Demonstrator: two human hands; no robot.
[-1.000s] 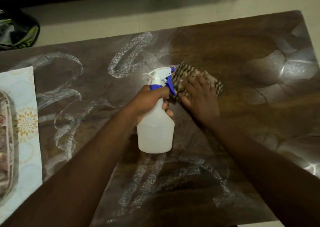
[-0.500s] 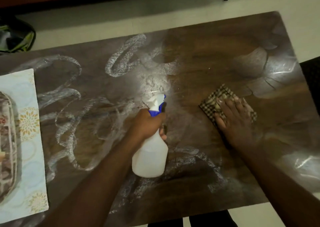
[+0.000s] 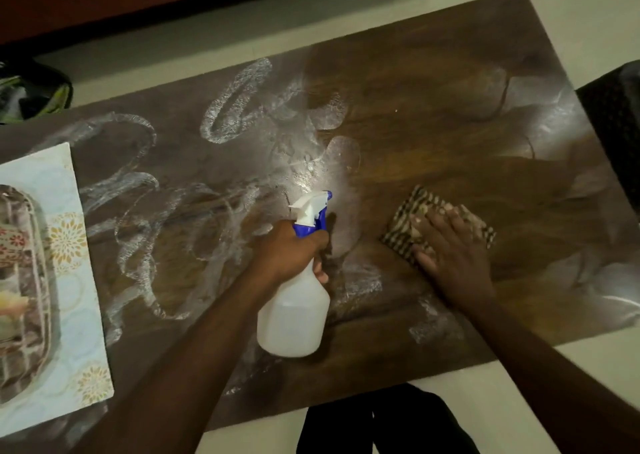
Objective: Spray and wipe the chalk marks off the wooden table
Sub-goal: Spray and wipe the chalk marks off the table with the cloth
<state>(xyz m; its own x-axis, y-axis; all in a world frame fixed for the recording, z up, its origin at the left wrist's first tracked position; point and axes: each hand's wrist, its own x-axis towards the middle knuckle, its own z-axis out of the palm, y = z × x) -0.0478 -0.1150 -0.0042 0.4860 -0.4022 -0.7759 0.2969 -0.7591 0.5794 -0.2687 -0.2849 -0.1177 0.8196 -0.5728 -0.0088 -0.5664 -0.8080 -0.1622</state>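
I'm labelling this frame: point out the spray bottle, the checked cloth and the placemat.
spray bottle (image 3: 294, 318), head view, translucent body.
checked cloth (image 3: 412, 207), head view, far left corner.
placemat (image 3: 74, 297), head view, bare right border.

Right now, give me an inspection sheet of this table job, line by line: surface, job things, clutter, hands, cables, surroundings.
Surface: wooden table, right part mostly wiped, chalk marks across the left and middle.
Job's things: spray bottle held off upright, nozzle towards the marks; checked cloth flat on the table.
Clutter: patterned mat at the left edge, a tray on it.
Hands: left hand grips the bottle neck; right hand presses the cloth, fingers straight.
Cables: nothing seen.
Surroundings: pale floor, dark bag at far left.
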